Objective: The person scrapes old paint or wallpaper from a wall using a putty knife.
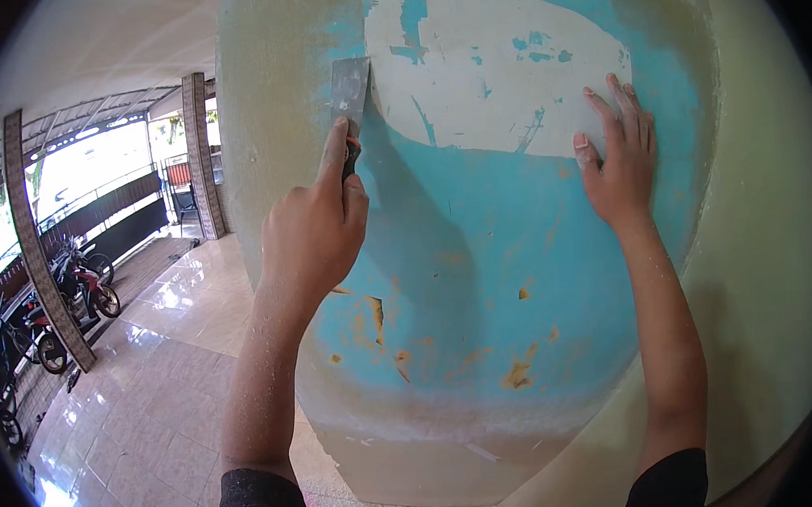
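Observation:
My left hand [314, 224] is closed round the handle of a putty knife [350, 86], the index finger stretched along it toward the blade. The flat metal blade points up and lies at the wall, beside the left edge of a white bare patch [508, 96]. Around that patch the wall shows blue paint [535, 216], with several small orange-brown chipped spots lower down. My right hand [621, 163] rests on the wall at the right edge of the patch, fingers extended and nothing in it. White dust marks its fingertips.
To the left stretches a shiny tiled floor [143, 394]. Motorbikes [93, 289] and bicycles stand farther off by a railing, between two pillars [202, 159]. A chair [182, 189] is near the far pillar. Greenish wall [764, 257] continues at the right.

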A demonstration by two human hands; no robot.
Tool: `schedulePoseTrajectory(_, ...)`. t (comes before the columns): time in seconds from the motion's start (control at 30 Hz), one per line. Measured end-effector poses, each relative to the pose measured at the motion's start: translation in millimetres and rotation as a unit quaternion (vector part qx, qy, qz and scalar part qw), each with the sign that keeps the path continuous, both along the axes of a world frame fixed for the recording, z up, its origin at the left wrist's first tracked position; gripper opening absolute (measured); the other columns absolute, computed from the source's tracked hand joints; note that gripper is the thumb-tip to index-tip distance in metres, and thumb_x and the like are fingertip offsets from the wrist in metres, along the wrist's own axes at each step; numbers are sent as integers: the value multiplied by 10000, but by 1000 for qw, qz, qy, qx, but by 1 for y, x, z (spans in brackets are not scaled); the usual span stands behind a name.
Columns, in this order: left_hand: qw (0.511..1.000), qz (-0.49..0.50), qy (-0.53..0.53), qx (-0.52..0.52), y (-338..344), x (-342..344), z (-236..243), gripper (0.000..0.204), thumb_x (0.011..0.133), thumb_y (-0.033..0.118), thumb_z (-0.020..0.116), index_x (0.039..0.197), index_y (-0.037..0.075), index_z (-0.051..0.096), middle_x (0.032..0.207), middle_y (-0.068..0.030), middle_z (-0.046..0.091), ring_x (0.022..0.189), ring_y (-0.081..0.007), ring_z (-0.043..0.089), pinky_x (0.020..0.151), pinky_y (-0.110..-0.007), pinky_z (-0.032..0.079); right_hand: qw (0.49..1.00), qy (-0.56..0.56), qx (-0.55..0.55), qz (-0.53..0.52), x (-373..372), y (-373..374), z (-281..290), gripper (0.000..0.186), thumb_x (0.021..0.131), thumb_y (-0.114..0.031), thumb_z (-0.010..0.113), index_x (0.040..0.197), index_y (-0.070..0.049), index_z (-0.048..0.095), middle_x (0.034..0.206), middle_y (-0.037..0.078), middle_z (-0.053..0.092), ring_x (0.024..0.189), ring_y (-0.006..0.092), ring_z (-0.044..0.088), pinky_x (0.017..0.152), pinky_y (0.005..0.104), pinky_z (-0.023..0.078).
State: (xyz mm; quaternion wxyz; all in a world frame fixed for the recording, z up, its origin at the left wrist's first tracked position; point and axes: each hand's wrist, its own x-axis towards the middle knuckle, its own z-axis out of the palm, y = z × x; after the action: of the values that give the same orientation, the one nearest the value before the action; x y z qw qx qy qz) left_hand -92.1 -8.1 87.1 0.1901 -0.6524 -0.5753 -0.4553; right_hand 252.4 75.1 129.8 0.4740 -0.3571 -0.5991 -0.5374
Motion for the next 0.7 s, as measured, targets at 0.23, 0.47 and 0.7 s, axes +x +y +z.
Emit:
schedulePoseTrajectory(0.23,1000,7,-3,19,3,-1,18,569,998,210,429,1557,144,343,870,-279,694,777,-444,694,770,-531,524,1000,-6,1,-3,1,-1,-4,509,941,-308,584,1438,-239,498,1584,63,376,1475,342,311,1194,613,203)
schedulePoseTrajectory(0.47,999,13,21,29,3,-4,37,573,1004,281,417,1555,144,336,827,-248,698,773,-422,707,765,-557,544,1000,2,-3,-1,2,-1,-4,510,939,-303,588,1436,-235,503,1586,63,373,1479,338,306,1196,612,199)
schedulePoseTrajectory(0.7,999,20,15,47,5,-2,65,559,1002,296,414,1539,146,371,868,-252,706,822,-437,704,803,-563,531,1000,3,-2,0,2,-2,-4,519,934,-296,601,1441,-244,501,1585,60,375,1479,334,307,1198,608,201)
